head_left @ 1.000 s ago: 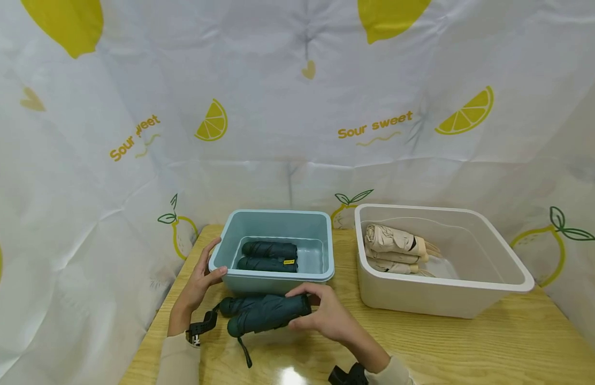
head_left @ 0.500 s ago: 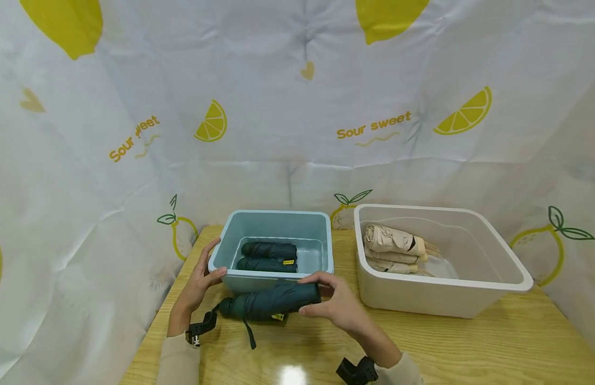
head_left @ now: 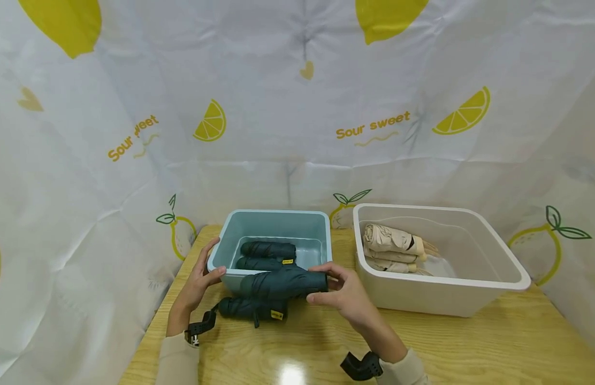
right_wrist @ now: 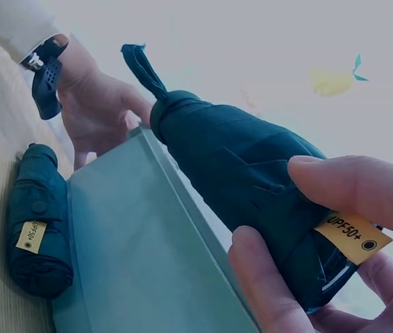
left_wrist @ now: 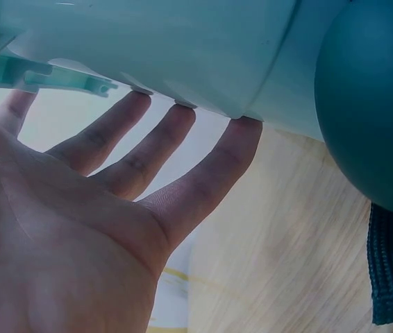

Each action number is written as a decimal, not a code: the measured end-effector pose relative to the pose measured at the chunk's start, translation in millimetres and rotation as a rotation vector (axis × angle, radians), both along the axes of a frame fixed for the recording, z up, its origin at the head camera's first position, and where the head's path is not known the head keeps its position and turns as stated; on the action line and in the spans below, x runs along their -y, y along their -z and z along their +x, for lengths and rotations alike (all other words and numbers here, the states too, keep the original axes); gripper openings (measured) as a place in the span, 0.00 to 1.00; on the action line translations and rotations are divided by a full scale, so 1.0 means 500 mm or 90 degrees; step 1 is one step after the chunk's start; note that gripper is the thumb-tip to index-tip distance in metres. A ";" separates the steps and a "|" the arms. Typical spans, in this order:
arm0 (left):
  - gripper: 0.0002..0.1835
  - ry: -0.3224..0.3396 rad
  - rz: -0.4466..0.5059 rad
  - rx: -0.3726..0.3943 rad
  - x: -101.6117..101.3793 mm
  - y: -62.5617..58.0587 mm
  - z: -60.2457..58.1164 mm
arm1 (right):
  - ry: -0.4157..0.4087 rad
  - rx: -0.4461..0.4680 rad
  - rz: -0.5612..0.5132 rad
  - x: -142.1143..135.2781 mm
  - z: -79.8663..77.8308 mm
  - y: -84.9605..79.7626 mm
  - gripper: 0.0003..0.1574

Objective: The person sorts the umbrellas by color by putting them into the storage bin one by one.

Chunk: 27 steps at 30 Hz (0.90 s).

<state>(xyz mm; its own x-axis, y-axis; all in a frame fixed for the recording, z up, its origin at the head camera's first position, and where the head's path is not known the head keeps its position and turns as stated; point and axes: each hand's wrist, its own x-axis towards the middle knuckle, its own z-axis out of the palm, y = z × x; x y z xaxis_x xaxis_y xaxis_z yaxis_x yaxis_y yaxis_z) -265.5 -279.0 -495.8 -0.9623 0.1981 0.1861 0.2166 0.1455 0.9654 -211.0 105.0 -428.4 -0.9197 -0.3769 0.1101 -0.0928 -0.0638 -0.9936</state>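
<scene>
My right hand (head_left: 343, 291) grips one end of a dark green folded umbrella (head_left: 280, 284), holding it raised across the front rim of a light blue bin (head_left: 278, 213). Its yellow UPF50+ tag (right_wrist: 353, 234) shows between my fingers in the right wrist view. At the bin's front left corner is my left hand (head_left: 196, 283), with straight fingers (left_wrist: 214, 177) touching the outer wall. Another green umbrella (head_left: 251, 308) lies on the table before the bin. Inside the bin are two more, a rear umbrella (head_left: 268, 249) and a front umbrella (head_left: 259, 263).
A larger white bin (head_left: 437, 297) stands to the right, with several beige folded umbrellas (head_left: 391, 240) stacked at its left end. Both bins stand on a wooden table (head_left: 321, 347), backed by a lemon-printed cloth (head_left: 278, 133).
My right hand has lifted the umbrella from beside the one on the table, moving it up and right to the blue bin's front rim. My left hand has stayed at the bin's corner.
</scene>
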 end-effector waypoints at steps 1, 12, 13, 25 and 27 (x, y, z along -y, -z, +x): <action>0.41 0.003 0.002 -0.001 0.001 -0.001 0.000 | 0.003 0.006 -0.004 -0.001 0.000 -0.001 0.34; 0.41 0.004 -0.002 -0.006 0.001 -0.001 0.000 | 0.016 0.057 -0.017 -0.010 -0.005 -0.012 0.39; 0.41 0.003 -0.003 -0.006 0.001 0.000 0.000 | 0.018 0.057 -0.015 -0.010 -0.006 -0.013 0.39; 0.41 0.010 0.001 -0.005 0.001 0.001 0.000 | 0.042 0.040 0.012 0.005 -0.050 -0.046 0.37; 0.41 0.010 0.002 -0.006 0.001 0.001 0.000 | 0.047 0.046 0.019 0.010 -0.059 -0.051 0.37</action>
<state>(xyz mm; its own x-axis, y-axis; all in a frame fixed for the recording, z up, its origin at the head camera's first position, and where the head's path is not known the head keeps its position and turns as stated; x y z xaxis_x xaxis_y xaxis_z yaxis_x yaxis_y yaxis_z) -265.5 -279.4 -496.4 -0.9572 0.2133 0.1958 0.2281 0.1389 0.9637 -240.4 99.9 -403.0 -0.9501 -0.3102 0.0324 -0.0245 -0.0291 -0.9993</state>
